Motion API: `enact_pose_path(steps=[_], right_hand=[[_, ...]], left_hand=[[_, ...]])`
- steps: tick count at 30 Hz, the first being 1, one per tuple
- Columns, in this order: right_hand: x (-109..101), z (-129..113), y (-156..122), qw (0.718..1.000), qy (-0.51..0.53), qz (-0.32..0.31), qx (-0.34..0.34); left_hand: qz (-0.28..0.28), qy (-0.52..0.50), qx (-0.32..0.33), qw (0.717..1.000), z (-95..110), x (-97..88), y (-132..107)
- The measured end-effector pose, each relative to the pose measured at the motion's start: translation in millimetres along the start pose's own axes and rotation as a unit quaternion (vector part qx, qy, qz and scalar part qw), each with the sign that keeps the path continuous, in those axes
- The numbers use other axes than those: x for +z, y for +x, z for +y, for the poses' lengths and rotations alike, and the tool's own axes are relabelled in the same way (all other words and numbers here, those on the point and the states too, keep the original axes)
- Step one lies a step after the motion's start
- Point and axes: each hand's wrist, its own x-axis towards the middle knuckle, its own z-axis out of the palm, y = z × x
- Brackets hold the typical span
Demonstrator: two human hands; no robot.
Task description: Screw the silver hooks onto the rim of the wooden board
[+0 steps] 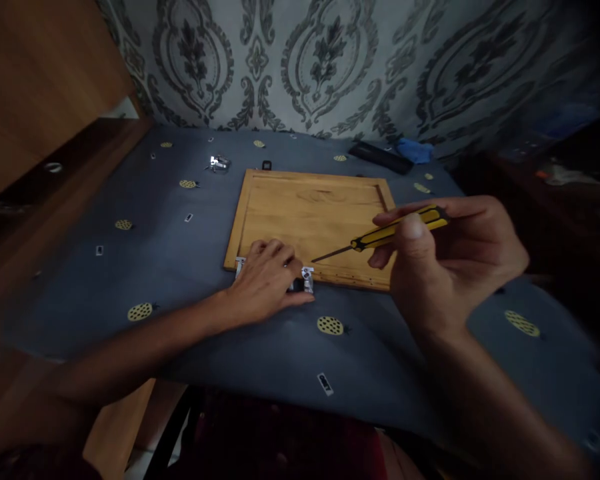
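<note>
A framed wooden panel (305, 213), like a small cabinet door, lies flat on the blue patterned cloth. My left hand (265, 280) is over its near left edge, fingers bent together and thumb along the front. Beneath it is a shiny metal hinge (308, 280), partly hidden by the palm; another metal plate (239, 265) shows at the hand's left side. In my right hand (445, 267) is a yellow and black screwdriver (400, 230), pinched by the handle. Its tip points down-left, near the hinge; whether it touches the panel I cannot tell.
Behind the panel's left corner lie a loose shiny metal hinge (219, 163) and a small black square piece (267, 165). A black case (381, 157) and a blue cloth (415, 151) are at the back right. Wooden furniture (45, 87) stands at left, a patterned curtain (260, 60) behind.
</note>
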Motion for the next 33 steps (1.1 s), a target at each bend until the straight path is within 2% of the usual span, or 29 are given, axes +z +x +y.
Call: enact_pose_path(steps=[4,9,15,21,24,33], right_hand=[[6,-2,-2,0.999,0.016,0.010,0.043],[15,-9,1,0.994,0.036,-0.034,0.093],[6,-15,1,0.996,0.008,-0.056,0.069],[-5,1,-15,0.998,-0.035,-0.008,0.058],[-6,5,-21,0.998,-0.045,-0.007,0.038],[-6,2,-22,0.998,-0.038,-0.017,0.037]], left_hand=[[-0.016,0.011,0.000,1.000,2,-2.7,1],[-0.018,0.033,-0.011,0.999,5,-3.2,0],[-0.013,0.035,-0.003,0.999,4,-1.8,-2],[0.011,0.026,0.015,0.999,2,1.4,-3],[0.012,0.031,0.011,0.999,1,2.3,-3],[0.011,0.034,0.012,0.999,2,3.5,-3]])
